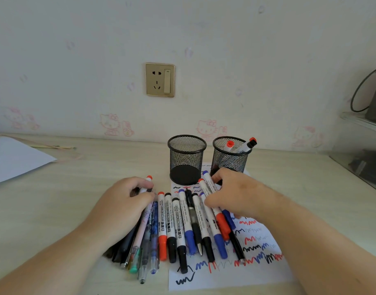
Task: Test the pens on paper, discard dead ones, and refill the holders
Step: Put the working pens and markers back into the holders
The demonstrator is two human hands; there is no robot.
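Lying side by side on the tabletop (76, 188), a row of markers (178, 226) and thinner pens (148, 237) spreads between the two hands, their caps toward the person. The left hand (127, 203) rests over the left end of the row, its fingers curled round a red-tipped marker (147, 184) whose end sticks out past the thumb; that grip is closed on the marker. The right hand (238, 194) reaches in from the right, fingers bent and pinching two markers, one red-tipped (204, 188) and one blue-tipped (209, 179), lifted at their far ends above the row. Most markers lie on a paper (257, 271) covered with red, blue and black squiggles. Behind the row stand two black mesh holders: the left holder (186, 160) shows only its dark bottom, and the right holder (230, 156), just beside it, has two markers (245, 146) leaning inside. A blank sheet (14, 158) lies at the far left. A socket (160, 79) sits on the wall above.
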